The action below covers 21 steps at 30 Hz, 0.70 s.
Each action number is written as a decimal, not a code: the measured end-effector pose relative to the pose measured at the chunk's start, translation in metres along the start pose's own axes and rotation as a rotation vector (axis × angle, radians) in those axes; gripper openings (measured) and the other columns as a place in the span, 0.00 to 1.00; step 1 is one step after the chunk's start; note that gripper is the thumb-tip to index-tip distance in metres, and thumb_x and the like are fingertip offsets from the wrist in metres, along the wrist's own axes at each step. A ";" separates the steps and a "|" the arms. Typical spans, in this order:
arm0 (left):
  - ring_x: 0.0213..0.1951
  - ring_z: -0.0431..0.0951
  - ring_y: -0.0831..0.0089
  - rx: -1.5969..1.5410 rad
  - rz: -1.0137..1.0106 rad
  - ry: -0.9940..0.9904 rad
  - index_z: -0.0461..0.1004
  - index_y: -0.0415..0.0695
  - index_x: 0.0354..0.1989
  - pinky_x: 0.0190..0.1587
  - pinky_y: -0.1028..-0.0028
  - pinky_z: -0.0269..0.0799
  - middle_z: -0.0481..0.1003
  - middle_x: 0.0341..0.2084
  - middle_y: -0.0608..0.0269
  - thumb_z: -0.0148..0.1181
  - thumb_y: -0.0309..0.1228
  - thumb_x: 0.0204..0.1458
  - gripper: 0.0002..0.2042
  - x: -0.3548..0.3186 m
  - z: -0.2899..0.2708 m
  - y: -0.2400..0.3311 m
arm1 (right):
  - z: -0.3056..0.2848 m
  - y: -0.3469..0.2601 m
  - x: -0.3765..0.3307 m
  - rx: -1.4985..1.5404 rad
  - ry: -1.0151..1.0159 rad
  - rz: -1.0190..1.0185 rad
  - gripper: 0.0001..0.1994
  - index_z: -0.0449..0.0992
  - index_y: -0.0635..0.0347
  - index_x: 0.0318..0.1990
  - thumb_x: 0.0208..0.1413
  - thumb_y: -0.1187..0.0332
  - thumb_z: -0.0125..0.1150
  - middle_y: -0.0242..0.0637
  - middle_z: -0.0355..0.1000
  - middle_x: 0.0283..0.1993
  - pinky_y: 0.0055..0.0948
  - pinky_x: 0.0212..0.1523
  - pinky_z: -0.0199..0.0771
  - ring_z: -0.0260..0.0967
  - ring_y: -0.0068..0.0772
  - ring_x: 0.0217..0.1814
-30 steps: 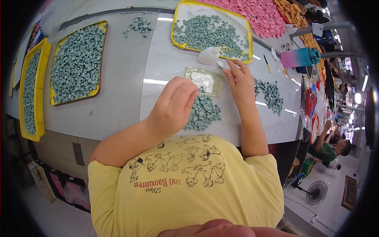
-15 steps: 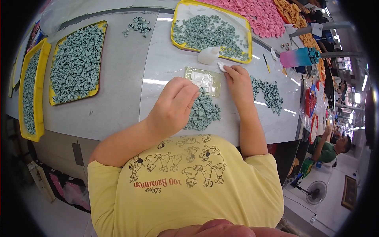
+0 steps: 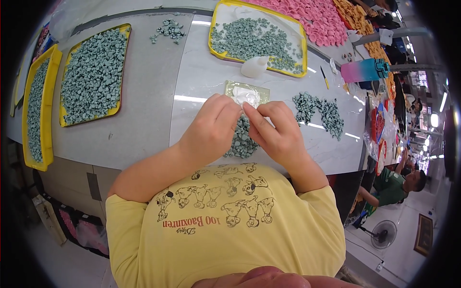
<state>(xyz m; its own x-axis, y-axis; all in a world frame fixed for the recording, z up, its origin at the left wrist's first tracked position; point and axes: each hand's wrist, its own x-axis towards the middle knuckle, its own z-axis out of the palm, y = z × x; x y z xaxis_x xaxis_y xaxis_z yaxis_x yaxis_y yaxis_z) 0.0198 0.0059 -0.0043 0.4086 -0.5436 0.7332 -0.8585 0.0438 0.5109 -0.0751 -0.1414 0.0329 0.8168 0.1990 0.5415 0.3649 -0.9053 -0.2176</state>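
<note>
Item 1: R hand (image 3: 280,129). Chg. since ½ sec ago: was up nr. bottle (image 3: 254,67), fingertips at a white wad; now down & in, fingertips meeting or v. near those of L hand. Thumb pts. twd. L fingertips, index bent; can't tell if anything pinched.

Item 2: L hand (image 3: 211,126). Approx. unmoved; thumb & fingers pressed tog. in a pinch; contents, if any, hidden.

Item 3: green pieces (image 3: 244,141), loose pile on tabletop (image 3: 144,96), directly below/betw. both hands, partly covered by them.

Item 4: mat (image 3: 263,93), greenish, just beyond fingertips. White patch (image 3: 246,94) on it looks brighter than ½ sec ago; wad no longer seen by bottle. Poss. same item, can't confirm.

Item 5: R-side pieces (image 3: 331,120), dk. green, on tabletop; more of these visible now R arm has shifted.

Item 6: far tray (image 3: 304,67), yellow rim, pieces inside, bottle just by near edge. No chg. noted.

Meaning (judgmt.): work has gone from one-handed reach to two-handed handling, fine fingertip stage, prob. on a single small piece. Result not yet visible; fingers block view.
</note>
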 end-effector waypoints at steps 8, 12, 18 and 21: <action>0.30 0.66 0.59 -0.045 -0.042 -0.024 0.65 0.35 0.30 0.34 0.67 0.66 0.64 0.26 0.54 0.53 0.14 0.41 0.07 -0.002 0.003 0.001 | -0.008 0.005 -0.006 -0.065 -0.026 -0.110 0.26 0.76 0.67 0.45 0.29 0.77 0.65 0.36 0.66 0.33 0.31 0.33 0.68 0.66 0.37 0.34; 0.30 0.66 0.58 -0.046 -0.077 0.012 0.65 0.35 0.30 0.34 0.67 0.66 0.64 0.26 0.54 0.53 0.14 0.41 0.07 0.001 0.000 0.002 | -0.009 0.006 -0.008 -0.049 0.045 -0.035 0.25 0.76 0.67 0.45 0.31 0.80 0.64 0.36 0.66 0.33 0.30 0.34 0.68 0.66 0.36 0.34; 0.30 0.66 0.58 -0.019 -0.021 -0.024 0.65 0.35 0.30 0.33 0.67 0.66 0.64 0.26 0.54 0.53 0.14 0.40 0.08 0.002 -0.001 0.003 | -0.005 0.000 0.002 -0.004 0.074 0.013 0.24 0.75 0.67 0.45 0.33 0.84 0.63 0.36 0.66 0.32 0.31 0.34 0.68 0.66 0.36 0.34; 0.30 0.66 0.59 -0.002 -0.009 -0.022 0.65 0.35 0.29 0.33 0.68 0.66 0.64 0.25 0.55 0.53 0.14 0.40 0.08 0.002 -0.002 0.004 | 0.000 -0.001 0.000 0.029 0.018 -0.005 0.23 0.75 0.67 0.45 0.33 0.85 0.63 0.37 0.66 0.32 0.31 0.33 0.68 0.66 0.36 0.34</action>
<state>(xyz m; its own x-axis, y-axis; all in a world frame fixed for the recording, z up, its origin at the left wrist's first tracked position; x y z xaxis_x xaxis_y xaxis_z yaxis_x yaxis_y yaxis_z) 0.0180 0.0068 0.0002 0.4091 -0.5623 0.7186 -0.8544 0.0405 0.5180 -0.0754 -0.1408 0.0328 0.8069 0.1968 0.5569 0.3823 -0.8927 -0.2384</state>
